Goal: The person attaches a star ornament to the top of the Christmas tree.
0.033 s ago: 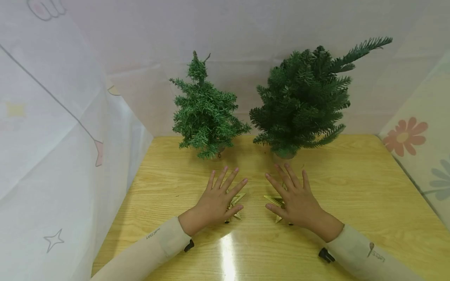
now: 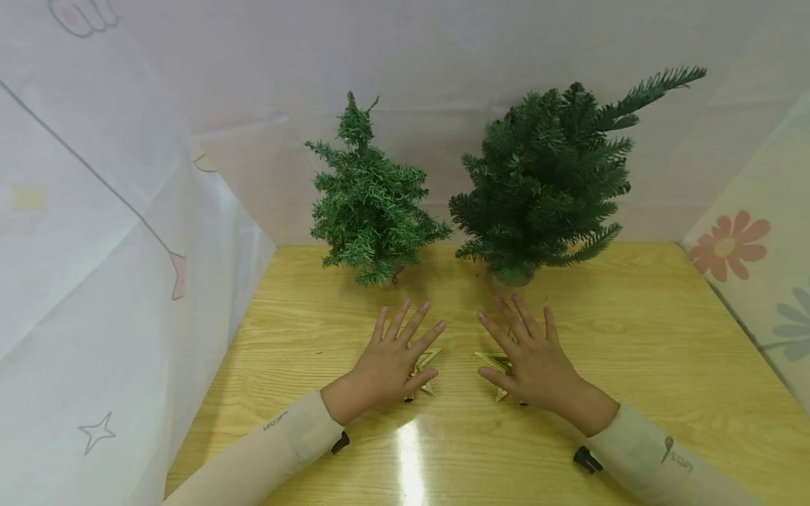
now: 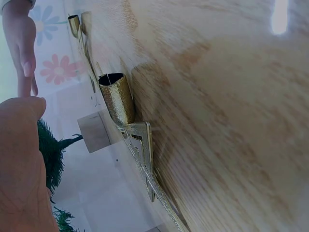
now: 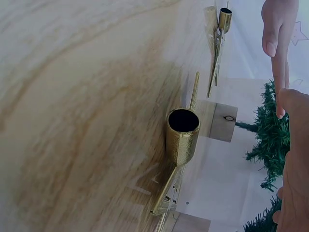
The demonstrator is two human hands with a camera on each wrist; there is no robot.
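My left hand [image 2: 387, 362] is spread flat over a gold star ornament [image 2: 430, 356], fingers straight. Mirroring it, my right hand [image 2: 541, 365] hovers with splayed fingers above a second gold star ornament [image 2: 491, 360]. Each hand hides much of its star in the head view. Both wrist views show the stars lying on the table, with a gap below the hands. A hollow gold tube [image 3: 117, 101] sticks up from the left star, and a matching tube [image 4: 182, 137] from the right one. Neither hand holds anything.
A small green artificial tree [image 2: 373, 204] stands at the back left of the wooden table [image 2: 645, 351]. Beside it is a fuller, darker tree [image 2: 544, 183] with one long branch reaching right. Both have wooden block bases. Patterned cloth [image 2: 405, 63] hangs behind and at both sides.
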